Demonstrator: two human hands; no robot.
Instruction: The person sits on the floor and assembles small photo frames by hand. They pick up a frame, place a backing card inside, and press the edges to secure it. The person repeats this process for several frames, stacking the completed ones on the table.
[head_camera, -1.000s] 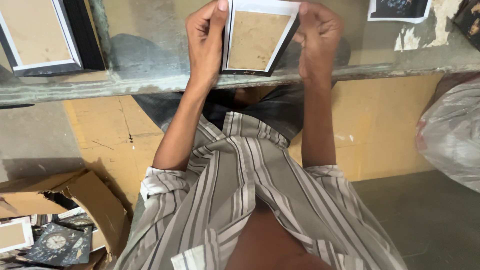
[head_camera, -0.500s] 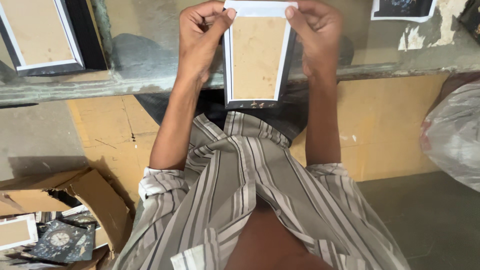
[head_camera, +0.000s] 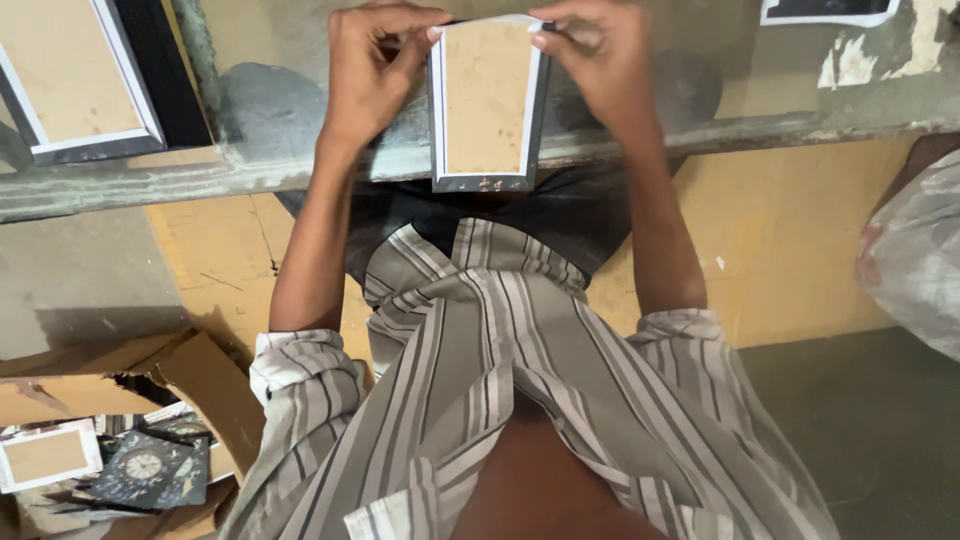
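Both hands pinch the top corners of a small frame (head_camera: 487, 100): the left hand (head_camera: 375, 70) and right hand (head_camera: 597, 65). It hangs back-side up over the ledge (head_camera: 250, 170).

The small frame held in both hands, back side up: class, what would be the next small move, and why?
Probably lowering the small frame flat onto the bench edge. Left hand and right hand pinch only its top corners, and its lower end overhangs the edge unsupported, so pressing on the brown backing would be unsteady.
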